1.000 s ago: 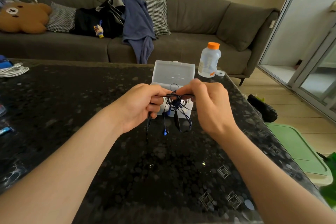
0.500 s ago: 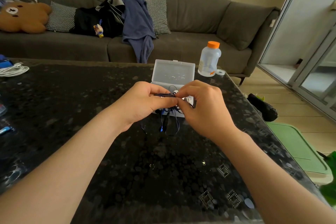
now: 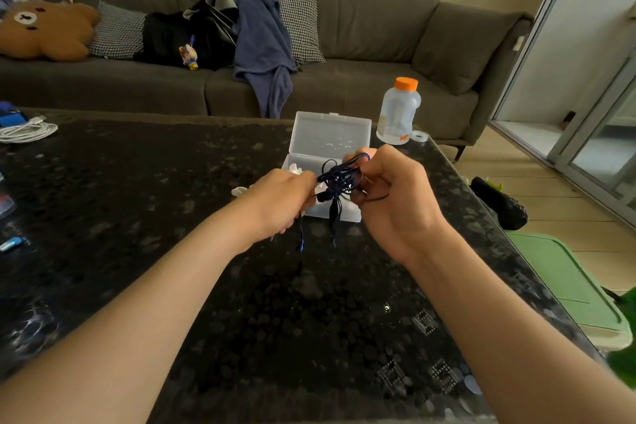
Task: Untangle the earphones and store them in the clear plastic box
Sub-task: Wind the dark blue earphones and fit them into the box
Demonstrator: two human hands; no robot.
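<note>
**Earphones in one dark knot**

My left hand and right hand both pinch them. They make a thin, dark-blue tangled bundle with loose ends hanging down, above the open clear plastic box on the black table.

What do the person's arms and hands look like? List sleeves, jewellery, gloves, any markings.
Both arms are bare: the left forearm and right forearm show no sleeve up to the frame edge. The left hand and right hand wear no gloves. No watch or bracelet at either wrist, no ring on the fingers that show, no markings.
</note>
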